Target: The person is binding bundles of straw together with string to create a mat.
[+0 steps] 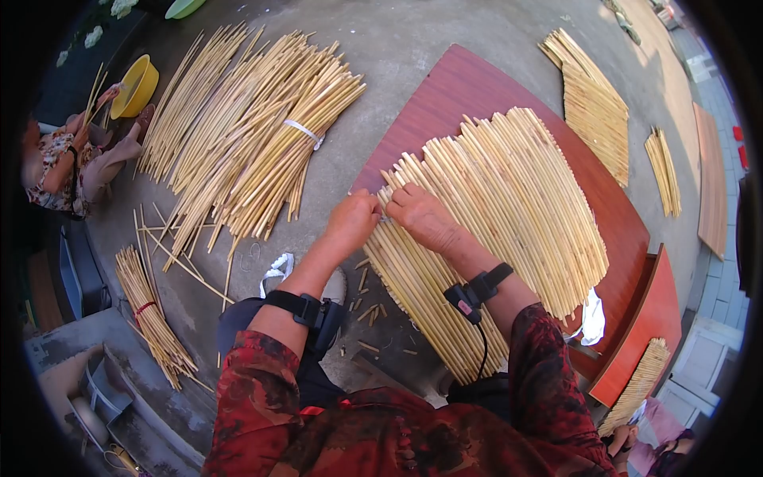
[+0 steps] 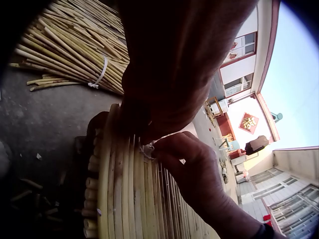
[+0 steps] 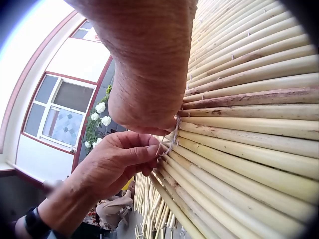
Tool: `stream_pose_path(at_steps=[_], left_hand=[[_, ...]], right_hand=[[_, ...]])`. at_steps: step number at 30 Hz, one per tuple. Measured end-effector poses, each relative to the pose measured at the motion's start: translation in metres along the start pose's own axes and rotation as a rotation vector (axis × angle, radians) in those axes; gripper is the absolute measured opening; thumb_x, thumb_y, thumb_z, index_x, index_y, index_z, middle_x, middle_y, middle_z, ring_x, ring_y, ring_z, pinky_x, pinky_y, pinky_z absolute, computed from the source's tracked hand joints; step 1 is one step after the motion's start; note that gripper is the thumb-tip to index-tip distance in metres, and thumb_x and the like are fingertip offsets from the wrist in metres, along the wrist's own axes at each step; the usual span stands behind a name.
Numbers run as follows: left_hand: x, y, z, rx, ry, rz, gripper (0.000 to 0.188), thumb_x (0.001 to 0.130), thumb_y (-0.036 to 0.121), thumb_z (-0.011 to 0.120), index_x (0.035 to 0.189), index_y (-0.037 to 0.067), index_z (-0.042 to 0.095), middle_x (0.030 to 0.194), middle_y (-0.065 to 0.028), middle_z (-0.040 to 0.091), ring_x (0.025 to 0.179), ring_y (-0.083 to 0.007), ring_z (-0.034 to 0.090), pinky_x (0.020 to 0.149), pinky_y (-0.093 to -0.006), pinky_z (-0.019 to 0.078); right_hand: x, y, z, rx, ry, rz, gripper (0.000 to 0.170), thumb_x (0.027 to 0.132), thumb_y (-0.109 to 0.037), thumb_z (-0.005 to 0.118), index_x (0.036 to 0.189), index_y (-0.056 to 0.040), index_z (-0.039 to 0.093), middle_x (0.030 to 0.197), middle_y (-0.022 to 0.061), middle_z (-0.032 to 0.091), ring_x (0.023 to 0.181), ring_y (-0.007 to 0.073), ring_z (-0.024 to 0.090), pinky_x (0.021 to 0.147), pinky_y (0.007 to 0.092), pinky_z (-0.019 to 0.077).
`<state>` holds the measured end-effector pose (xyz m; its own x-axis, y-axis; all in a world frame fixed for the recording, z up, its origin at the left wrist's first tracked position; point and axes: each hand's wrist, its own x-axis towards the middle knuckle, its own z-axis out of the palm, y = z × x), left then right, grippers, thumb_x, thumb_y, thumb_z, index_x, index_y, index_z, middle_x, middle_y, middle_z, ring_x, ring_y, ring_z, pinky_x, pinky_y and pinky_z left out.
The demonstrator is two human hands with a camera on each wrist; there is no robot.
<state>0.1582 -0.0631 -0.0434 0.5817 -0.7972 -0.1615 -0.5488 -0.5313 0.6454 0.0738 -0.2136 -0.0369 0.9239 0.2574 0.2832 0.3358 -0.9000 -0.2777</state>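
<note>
A mat of pale reed stalks [image 1: 509, 191], bound side by side with string, lies over the tabletop and reaches down towards the person's lap. Both hands meet at its upper left edge. Thumb and fingertips of the left hand [image 1: 355, 216] pinch a thin whitish string [image 3: 172, 143], as the right wrist view shows. Right beside it the right hand [image 1: 424, 213] bends over the stalk ends. In the left wrist view the right hand's fingers [image 2: 172, 148] pinch the same string, seen as a small white tuft. The left fingertips are in shadow there.
A big heap of loose stalks [image 1: 230, 135] and a smaller tied bundle [image 1: 147, 314] lie on the ground at left. The reddish tabletop [image 1: 433, 95] shows behind the mat. More matting [image 1: 592, 111] lies far right. Another person [image 1: 67, 163] sits near a yellow basin [image 1: 137, 87].
</note>
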Motion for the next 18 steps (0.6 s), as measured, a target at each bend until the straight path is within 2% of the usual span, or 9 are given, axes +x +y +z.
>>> stream_pose_path(at_steps=[5,10,18], left_hand=[[-0.006,0.007,0.007,0.030,0.153,-0.012,0.005,0.071,0.009,0.059,0.074,0.006,0.057,0.079,-0.0115,0.053,0.076,-0.0302,0.054,0.065,-0.0389,0.0442],[-0.006,0.003,0.006,-0.061,0.160,-0.039,0.006,0.070,0.008,0.060,0.073,0.005,0.057,0.076,-0.0105,0.053,0.075,-0.0299,0.054,0.064,-0.0382,0.0434],[0.000,-0.005,0.005,-0.102,0.120,-0.038,0.004,0.071,0.010,0.059,0.072,0.007,0.057,0.075,-0.0094,0.053,0.074,-0.0300,0.054,0.064,-0.0392,0.0439]], right_hand=[[-0.005,-0.007,0.002,0.027,0.023,-0.023,0.004,0.067,-0.010,0.051,0.070,-0.0071,0.053,0.072,0.0061,0.050,0.074,0.0205,0.049,0.066,0.0297,0.0431],[-0.011,-0.015,0.001,0.062,0.040,0.004,0.012,0.069,-0.010,0.050,0.080,-0.0052,0.053,0.072,0.0064,0.048,0.072,0.0211,0.049,0.063,0.0309,0.0424],[-0.011,-0.024,0.001,-0.076,-0.012,-0.053,0.010,0.068,-0.012,0.051,0.076,-0.0064,0.053,0.071,0.0057,0.047,0.070,0.0209,0.048,0.061,0.0309,0.0422]])
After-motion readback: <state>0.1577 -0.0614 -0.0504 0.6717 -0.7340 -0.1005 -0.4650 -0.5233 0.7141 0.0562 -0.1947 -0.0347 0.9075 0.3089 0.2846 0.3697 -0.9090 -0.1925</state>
